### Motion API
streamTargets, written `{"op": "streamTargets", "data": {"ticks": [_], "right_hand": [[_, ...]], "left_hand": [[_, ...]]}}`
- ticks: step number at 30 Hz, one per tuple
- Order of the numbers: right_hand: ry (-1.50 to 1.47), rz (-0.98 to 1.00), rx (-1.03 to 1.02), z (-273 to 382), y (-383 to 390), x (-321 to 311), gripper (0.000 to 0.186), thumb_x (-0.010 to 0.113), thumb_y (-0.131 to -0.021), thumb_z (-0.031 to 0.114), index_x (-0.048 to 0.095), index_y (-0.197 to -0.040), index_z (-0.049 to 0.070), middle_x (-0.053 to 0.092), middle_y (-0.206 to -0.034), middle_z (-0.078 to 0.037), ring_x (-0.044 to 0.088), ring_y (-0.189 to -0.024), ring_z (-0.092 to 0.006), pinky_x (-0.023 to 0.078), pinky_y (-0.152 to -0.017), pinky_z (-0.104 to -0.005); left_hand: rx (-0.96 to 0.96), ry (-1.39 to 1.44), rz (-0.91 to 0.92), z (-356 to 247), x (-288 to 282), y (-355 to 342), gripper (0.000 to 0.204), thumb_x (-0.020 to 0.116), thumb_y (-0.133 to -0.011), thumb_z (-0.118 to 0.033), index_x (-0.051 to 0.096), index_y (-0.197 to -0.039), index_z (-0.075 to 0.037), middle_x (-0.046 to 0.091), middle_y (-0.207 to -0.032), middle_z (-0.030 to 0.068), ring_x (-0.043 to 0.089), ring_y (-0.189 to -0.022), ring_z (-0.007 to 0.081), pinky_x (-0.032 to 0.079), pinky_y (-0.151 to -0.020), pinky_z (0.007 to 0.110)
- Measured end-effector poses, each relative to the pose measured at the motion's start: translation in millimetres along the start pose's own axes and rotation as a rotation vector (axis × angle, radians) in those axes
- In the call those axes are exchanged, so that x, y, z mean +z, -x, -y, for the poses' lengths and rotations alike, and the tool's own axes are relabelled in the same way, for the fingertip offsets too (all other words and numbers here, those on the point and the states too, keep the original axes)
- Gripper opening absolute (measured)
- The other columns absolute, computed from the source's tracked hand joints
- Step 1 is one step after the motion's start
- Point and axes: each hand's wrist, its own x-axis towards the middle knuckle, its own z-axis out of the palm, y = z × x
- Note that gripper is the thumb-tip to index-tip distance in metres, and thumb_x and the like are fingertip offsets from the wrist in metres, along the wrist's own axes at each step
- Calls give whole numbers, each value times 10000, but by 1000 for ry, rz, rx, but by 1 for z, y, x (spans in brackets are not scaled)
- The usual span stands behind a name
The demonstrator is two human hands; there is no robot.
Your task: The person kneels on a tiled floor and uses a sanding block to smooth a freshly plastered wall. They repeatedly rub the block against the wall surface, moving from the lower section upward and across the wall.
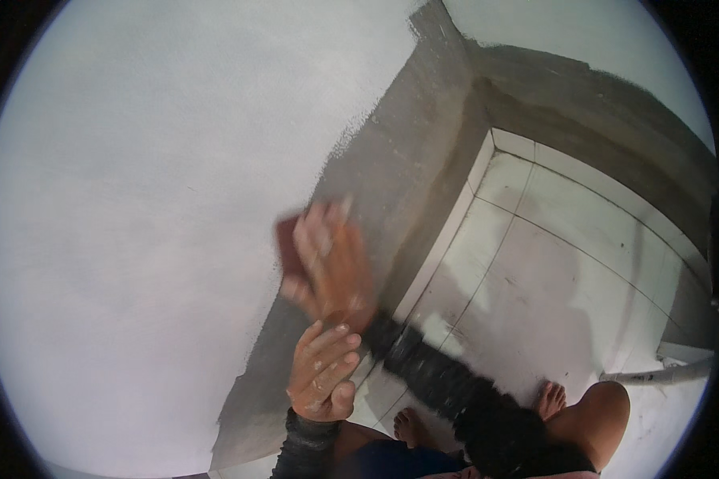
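Note:
My right hand (327, 263), blurred by motion, grips a dark red rectangular pad (287, 243) against the wall, where white coating (128, 176) meets a rough grey band (375, 191). My left hand (323, 371), flecked with white, is just below it by the right wrist, fingers loosely bent and apart, with nothing visible in them. I cannot tell whether it touches that wrist or the wall. Both forearms wear dark sleeves.
The grey band continues round a corner (583, 96) above white skirting tiles (579, 168). My bare feet (551, 399) stand on a white tiled floor (535, 263) with dark scuffs. A grey pipe-like bar (667, 371) lies at the lower right.

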Motion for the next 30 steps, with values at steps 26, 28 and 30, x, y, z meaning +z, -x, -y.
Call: {"op": "streamTargets", "data": {"ticks": [26,28,30], "right_hand": [[-73,-61,-26,64,75,56,793,609,-933,566,364,-1552,136,330,-1581,-241,314,-1479,-444,316,-1124,-677],[-22,3,-161,36,58,41,785,623,-911,571,384,-1541,169,346,-1562,-249,325,-1472,-440,308,-1116,-693],[311,43,140,0,-14,-10,868,638,-910,490,305,-1570,34,284,-1611,-257,262,-1489,-501,236,-1206,-624]], "left_hand": [[26,178,-52,-8,-6,11,303,537,-1051,-309,719,-1094,-71,771,-1060,164,711,-1101,367,460,-1069,547],[-1,194,-27,-9,-7,12,298,539,-1048,-295,725,-1104,-69,768,-1074,166,710,-1104,365,458,-1073,540],[-41,203,-9,-16,-17,20,293,540,-1042,-278,731,-1112,-66,765,-1087,170,709,-1108,365,456,-1076,534]]}}
